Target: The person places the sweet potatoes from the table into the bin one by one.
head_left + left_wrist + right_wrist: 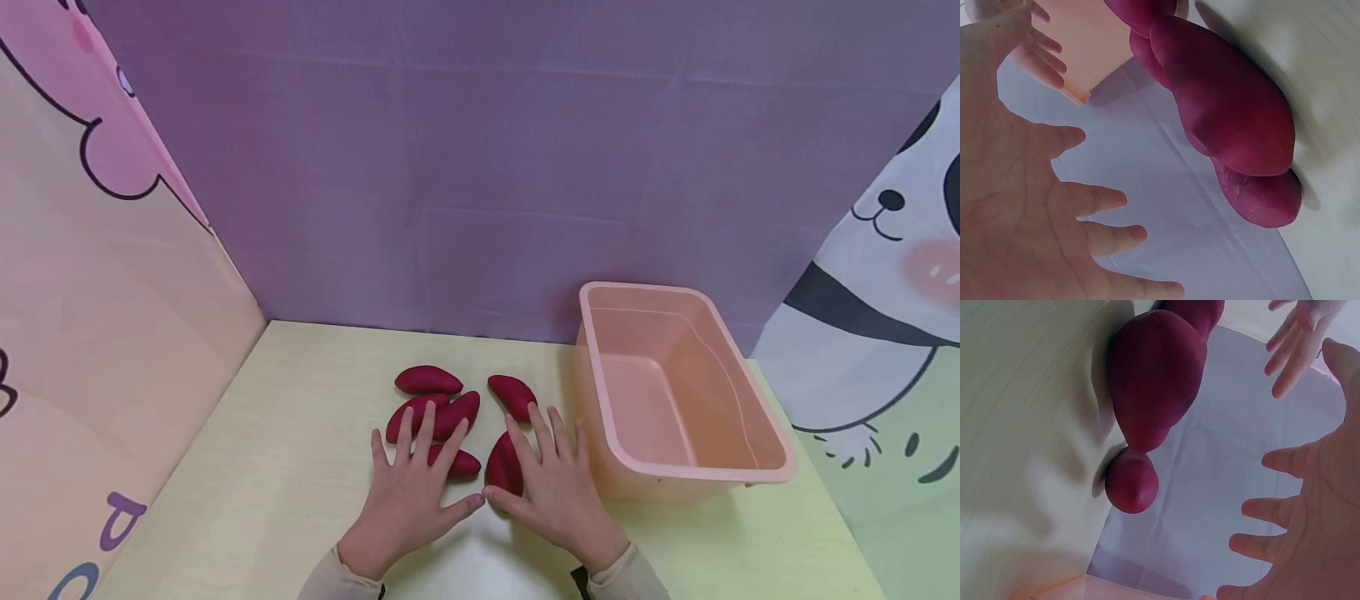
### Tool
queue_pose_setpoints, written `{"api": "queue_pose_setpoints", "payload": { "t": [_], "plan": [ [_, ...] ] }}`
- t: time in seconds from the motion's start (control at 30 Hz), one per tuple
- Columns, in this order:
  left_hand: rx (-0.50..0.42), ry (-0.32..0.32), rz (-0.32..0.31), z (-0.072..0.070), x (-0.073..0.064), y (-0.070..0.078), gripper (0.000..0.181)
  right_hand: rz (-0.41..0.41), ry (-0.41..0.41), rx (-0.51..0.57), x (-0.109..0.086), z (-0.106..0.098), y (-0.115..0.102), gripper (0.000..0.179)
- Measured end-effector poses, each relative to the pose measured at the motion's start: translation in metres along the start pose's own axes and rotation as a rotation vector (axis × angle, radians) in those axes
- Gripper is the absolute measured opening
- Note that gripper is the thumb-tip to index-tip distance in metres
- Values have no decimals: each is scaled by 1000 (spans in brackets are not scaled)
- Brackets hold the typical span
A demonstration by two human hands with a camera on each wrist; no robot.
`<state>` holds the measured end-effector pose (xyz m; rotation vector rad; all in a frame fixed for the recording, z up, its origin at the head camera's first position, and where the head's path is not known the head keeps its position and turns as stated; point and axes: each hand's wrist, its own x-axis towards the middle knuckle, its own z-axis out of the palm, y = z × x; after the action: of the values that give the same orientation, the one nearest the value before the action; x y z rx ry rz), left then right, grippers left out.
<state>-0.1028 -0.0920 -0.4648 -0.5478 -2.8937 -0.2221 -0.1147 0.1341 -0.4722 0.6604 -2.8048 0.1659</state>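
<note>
Several dark red sweet potatoes lie on the table, one of them at the back left [427, 380]. My left hand [411, 504] hovers with spread fingers, overlapping a near sweet potato [461, 464] in the head view. To its right my right hand [561, 500] is also spread, partly covering a rounder sweet potato [504, 467]. The two thumb tips almost meet. In the left wrist view a gap separates the left fingers from the nearest sweet potato [1229, 100]. The right wrist view likewise shows the right palm [1322, 512] apart from the sweet potatoes [1157, 369].
A pink plastic bin [596, 417] stands right of the sweet potatoes, close beside my right hand. Behind the pale wooden table [300, 433] rises a purple cloth wall [450, 183]. Printed panels flank the table on both sides.
</note>
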Motion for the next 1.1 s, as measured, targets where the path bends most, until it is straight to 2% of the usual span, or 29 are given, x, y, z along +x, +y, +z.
{"api": "queue_pose_setpoints", "payload": {
  "t": [0.53, 0.73, 0.87, 1.1],
  "plan": [
    [-26, -3, -5, -2, -2, -1, 94, -2, 8, 4, 0, -4, -2, 91],
    [-53, -40, -18, -5, -2, -2, 91, -28, 29, 20, -2, -13, -3, 89],
    [-67, -21, -20, -6, 1, -6, 83, -65, 79, 43, -4, -26, -4, 85],
    [-95, 54, 14, -6, -1, -16, 67, -115, 230, 183, -9, -49, 0, 75]
  ]
}}
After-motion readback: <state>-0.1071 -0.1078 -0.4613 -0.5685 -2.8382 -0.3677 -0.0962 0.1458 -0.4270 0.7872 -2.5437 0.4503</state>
